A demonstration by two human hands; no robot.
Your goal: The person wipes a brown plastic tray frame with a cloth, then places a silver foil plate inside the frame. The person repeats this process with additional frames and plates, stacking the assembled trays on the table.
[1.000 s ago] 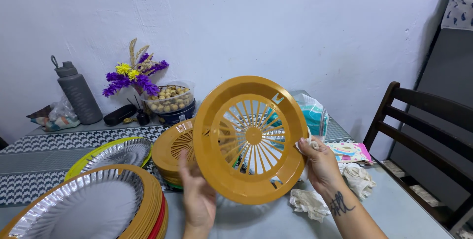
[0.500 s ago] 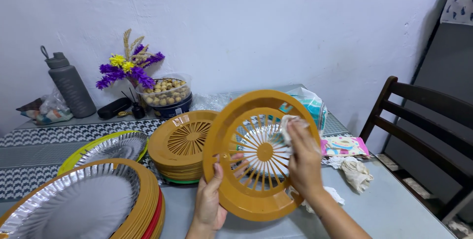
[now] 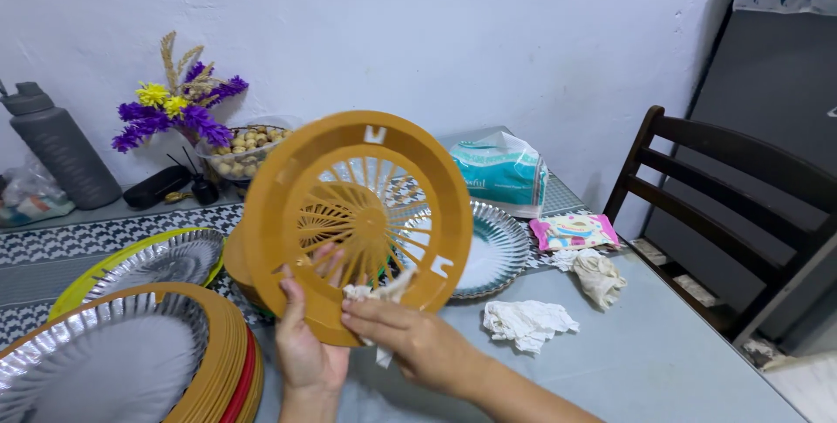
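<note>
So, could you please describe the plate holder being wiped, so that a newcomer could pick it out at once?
Above the grey table, the left hand holds up a mustard-yellow slotted plate holder. The right hand presses a white tissue against it. Its neighbours lie flat in stacks.

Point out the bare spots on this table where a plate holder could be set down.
Bare grey tabletop lies right of the crumpled white tissue, toward the dark chair. A smaller strip runs beneath the right hand. The left side is crowded: stacked holders with a foil plate, yellow-green holder, another foil plate.
</note>
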